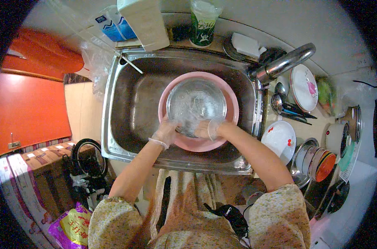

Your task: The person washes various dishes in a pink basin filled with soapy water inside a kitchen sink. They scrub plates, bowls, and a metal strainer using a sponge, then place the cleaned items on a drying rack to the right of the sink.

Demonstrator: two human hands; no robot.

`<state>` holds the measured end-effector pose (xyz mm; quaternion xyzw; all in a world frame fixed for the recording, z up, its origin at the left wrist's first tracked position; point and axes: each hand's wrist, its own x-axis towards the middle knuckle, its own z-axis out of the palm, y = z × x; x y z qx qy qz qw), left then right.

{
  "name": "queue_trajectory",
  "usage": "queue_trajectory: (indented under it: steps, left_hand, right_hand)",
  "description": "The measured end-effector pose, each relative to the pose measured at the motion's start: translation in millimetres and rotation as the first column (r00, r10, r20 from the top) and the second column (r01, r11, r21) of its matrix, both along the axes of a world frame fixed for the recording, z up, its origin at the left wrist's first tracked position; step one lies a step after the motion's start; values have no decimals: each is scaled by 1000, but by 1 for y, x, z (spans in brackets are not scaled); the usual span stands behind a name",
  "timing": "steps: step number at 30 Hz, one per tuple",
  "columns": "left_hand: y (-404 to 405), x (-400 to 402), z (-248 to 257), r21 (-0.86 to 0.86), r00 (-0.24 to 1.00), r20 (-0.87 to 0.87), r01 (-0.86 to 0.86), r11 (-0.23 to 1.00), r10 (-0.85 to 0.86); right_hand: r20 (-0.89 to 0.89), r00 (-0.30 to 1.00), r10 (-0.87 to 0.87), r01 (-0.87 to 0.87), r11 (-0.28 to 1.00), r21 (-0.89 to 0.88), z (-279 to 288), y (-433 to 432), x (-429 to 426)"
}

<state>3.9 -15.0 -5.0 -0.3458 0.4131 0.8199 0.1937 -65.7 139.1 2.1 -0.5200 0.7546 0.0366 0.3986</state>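
Note:
A round silvery metal bowl (197, 99) sits inside a pink plastic basin (233, 105), which stands in the stainless steel sink (135, 102). My left hand (167, 129), in a thin clear glove, grips the bowl's near left rim. At the bowl's near right side is my right hand (206, 128), gloved too. Its fingers reach into the bowl and are blurred, so their hold is unclear. Both gloves end in a pale band around the wrist.
A curved metal faucet (285, 63) juts over the sink's right back corner. Plates (278, 140), ladles (277, 102) and stacked bowls (313, 163) crowd the right counter. Behind the sink stand a green-and-clear plastic cup (204, 26) and a white block (246, 44). A white stick (132, 64) overhangs the left corner.

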Motion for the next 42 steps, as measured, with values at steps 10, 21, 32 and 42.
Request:
queue_trajectory:
  steps: [10, 21, 32, 42]
  left_hand:
    - [-4, 3, 4, -38, 985, -129, -117, 992, 111]
    - [-11, 4, 22, -88, 994, -95, -65, 994, 56]
    - [-15, -4, 27, -58, 991, 10, 135, 989, -135]
    - [-37, -22, 14, -42, 983, -75, 163, 986, -165]
  right_hand:
    - [-37, 879, -476, 475, 879, -28, 38, -14, 5]
    - [1, 908, -420, 419, 907, 33, 24, -7, 9]
    - [46, 813, -581, 562, 803, 197, 28, -8, 3]
    - [-71, 727, -683, 673, 729, -126, 7, -20, 17]
